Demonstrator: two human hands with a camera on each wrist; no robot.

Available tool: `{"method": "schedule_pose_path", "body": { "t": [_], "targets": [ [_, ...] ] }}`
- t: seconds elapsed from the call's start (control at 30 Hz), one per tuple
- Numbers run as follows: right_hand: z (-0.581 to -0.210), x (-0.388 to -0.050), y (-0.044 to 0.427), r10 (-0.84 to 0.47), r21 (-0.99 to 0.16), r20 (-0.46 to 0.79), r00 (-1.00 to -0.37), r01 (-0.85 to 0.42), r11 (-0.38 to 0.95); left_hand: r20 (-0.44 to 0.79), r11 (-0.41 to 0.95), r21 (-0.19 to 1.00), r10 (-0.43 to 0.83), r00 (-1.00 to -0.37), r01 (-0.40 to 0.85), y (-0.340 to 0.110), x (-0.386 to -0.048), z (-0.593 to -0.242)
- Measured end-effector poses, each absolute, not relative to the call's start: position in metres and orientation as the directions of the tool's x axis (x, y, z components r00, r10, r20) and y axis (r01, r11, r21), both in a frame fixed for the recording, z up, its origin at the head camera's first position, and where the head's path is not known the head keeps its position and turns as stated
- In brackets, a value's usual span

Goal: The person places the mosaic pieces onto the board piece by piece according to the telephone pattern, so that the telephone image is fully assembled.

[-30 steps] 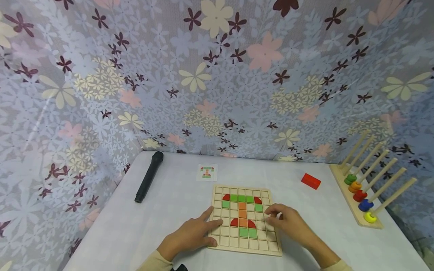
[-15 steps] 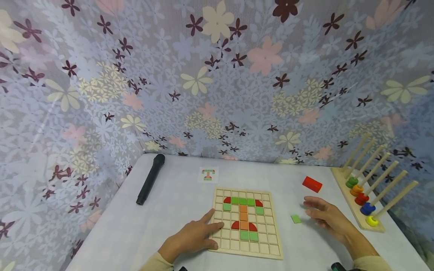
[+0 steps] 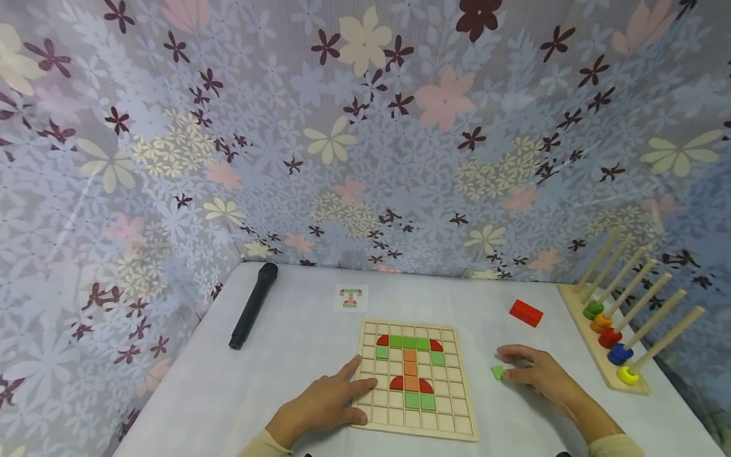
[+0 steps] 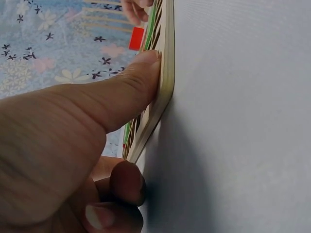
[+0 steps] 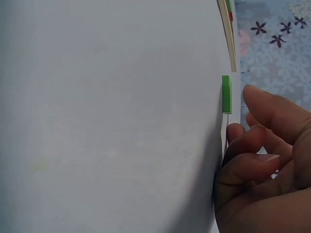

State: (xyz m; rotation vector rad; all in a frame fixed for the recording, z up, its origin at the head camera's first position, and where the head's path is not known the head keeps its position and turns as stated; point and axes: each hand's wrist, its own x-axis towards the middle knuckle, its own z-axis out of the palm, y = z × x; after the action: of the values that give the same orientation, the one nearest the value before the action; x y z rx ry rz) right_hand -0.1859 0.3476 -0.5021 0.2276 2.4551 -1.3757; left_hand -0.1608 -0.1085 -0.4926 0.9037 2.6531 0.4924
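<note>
A wooden grid board (image 3: 445,424) lies on the table, with green, red and orange tiles set in its squares in a T-like figure. My left hand (image 3: 325,397) rests on the board's left edge, its index finger stretched along the top; in the left wrist view the thumb (image 4: 131,80) presses the rim. To the right of the board a loose green square tile (image 3: 497,372) lies on the table. My right hand (image 3: 539,377) is over its right side, thumb and forefinger spread. In the right wrist view a gap shows between the thumb and the green tile (image 5: 226,94).
Behind the board lies a small pattern card (image 3: 351,298). A black microphone (image 3: 254,306) is at the left. Toward the right are a red block (image 3: 526,313) and a wooden peg stand (image 3: 605,343) with coloured rings. A flowered cloth (image 3: 365,158) hangs behind the table.
My right hand has gone from the board's right edge out to the right, then back left to the green tile, which has come into view on the table. The left hand stays put.
</note>
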Motion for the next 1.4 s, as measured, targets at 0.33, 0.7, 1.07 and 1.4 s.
{"method": "schedule_pose_path", "body": {
  "t": [0.33, 0.7, 1.07, 1.4],
  "targets": [
    [-0.504, -0.185, 0.339, -0.067, -0.732, -0.251, -0.966, 0.144, 0.666, -0.157, 0.74, 0.407, 0.634, -0.758, 0.535, -0.109, -0.162, -0.495],
    [-0.503, -0.185, 0.333, 0.017, -0.742, -0.247, -0.969, 0.201, 0.639, -0.177, 0.754, 0.416, 0.616, -0.768, 0.509, -0.108, -0.161, -0.495],
    [-0.495, -0.187, 0.333, 0.05, -0.847, -0.329, -0.943, 0.319, 0.425, -0.172, 0.743, 0.421, 0.629, -0.758, 0.52, -0.107, -0.161, -0.494],
    [-0.478, -0.193, 0.319, -0.039, -0.948, -0.227, -0.973, 0.211, 0.238, -0.157, 0.746, 0.404, 0.627, -0.763, 0.53, -0.108, -0.162, -0.496]
  ]
}}
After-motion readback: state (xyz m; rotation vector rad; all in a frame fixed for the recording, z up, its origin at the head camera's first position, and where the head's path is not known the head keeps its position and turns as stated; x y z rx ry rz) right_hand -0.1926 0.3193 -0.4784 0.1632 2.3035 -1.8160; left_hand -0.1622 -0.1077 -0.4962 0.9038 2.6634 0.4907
